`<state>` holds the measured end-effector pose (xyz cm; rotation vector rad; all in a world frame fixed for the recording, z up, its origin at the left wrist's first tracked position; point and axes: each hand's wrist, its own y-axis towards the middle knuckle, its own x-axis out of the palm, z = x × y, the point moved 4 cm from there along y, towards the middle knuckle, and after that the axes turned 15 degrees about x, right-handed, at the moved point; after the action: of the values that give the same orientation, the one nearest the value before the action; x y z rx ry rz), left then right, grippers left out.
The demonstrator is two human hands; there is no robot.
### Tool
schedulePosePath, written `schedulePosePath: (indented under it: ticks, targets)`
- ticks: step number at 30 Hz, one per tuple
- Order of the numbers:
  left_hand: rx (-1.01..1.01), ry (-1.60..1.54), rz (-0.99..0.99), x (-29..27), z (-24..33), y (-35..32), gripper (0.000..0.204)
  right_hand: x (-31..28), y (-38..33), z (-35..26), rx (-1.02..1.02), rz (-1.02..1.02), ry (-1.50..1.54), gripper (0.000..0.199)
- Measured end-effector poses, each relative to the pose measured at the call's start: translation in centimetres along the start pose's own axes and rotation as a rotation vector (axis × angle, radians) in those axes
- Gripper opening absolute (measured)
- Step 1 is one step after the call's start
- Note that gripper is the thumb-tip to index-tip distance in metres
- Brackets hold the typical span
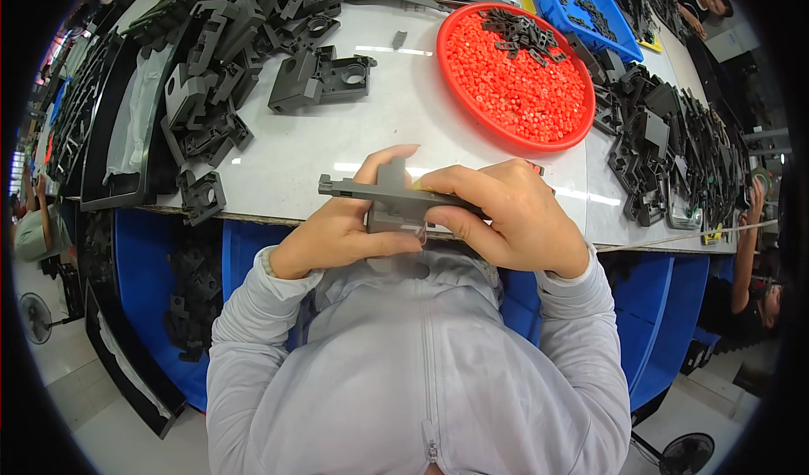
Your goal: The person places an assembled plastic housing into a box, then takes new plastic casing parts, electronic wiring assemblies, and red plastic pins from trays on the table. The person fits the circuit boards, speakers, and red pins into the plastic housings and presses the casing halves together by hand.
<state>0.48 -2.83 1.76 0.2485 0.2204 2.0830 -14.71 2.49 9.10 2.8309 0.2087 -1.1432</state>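
My left hand [330, 232] is closed around a dark grey plastic block-shaped part [393, 216], its thumb along the near side and fingers behind. Across the top of that block lies a long, narrow dark grey plastic piece [352, 189], its free end sticking out to the left. My right hand [518, 210] pinches the right end of the long piece between thumb and fingers. Both parts touch, held just above the table's near edge; whether they are joined, I cannot tell. A similar dark grey housing [322, 79] rests on the table beyond my left hand.
A red round tray [472, 123] holds small red pieces and a few dark clips. Piles of dark plastic parts flank the white table [379, 130]. A blue bin [619, 44] stands at the far right, with blue crates [645, 323] below. Other people work at both sides.
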Motion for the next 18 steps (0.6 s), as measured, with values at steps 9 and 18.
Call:
schedulePosePath:
  ticks: [9,18]
  targets:
    - [0.006,0.079,-0.014,-0.3,0.3,0.2,0.084,-0.1,0.4,0.6,0.125,-0.020,0.385,0.034]
    - [-0.021,-0.251,0.172,-1.3,0.1,-0.3,0.077,-1.0,-0.5,2.0,-0.068,-0.354,0.439,0.063]
